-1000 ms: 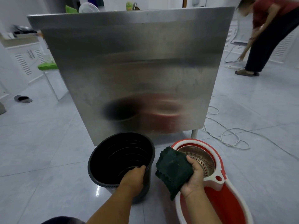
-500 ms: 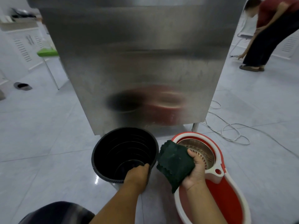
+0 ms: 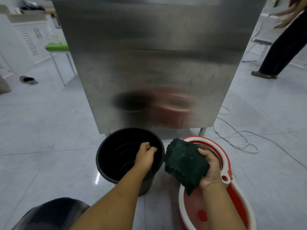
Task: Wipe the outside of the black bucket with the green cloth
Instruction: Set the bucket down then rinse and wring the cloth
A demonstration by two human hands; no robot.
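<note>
Steadying black bucket (image 3: 116,156): left hand (image 3: 146,155) grips its rim; right hand (image 3: 210,166) clutches green cloth (image 3: 184,163) alongside. Wiping not begun; next, likely cloth to outer wall.

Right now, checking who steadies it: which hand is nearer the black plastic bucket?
Left. The left hand reaches over the black plastic bucket; the right hand holds the green cloth beside it.

A home kitchen: tiled floor (image 3: 41,133), white louvred cabinets (image 3: 31,42), steel table (image 3: 149,55), mop bucket (image 3: 232,188).
</note>
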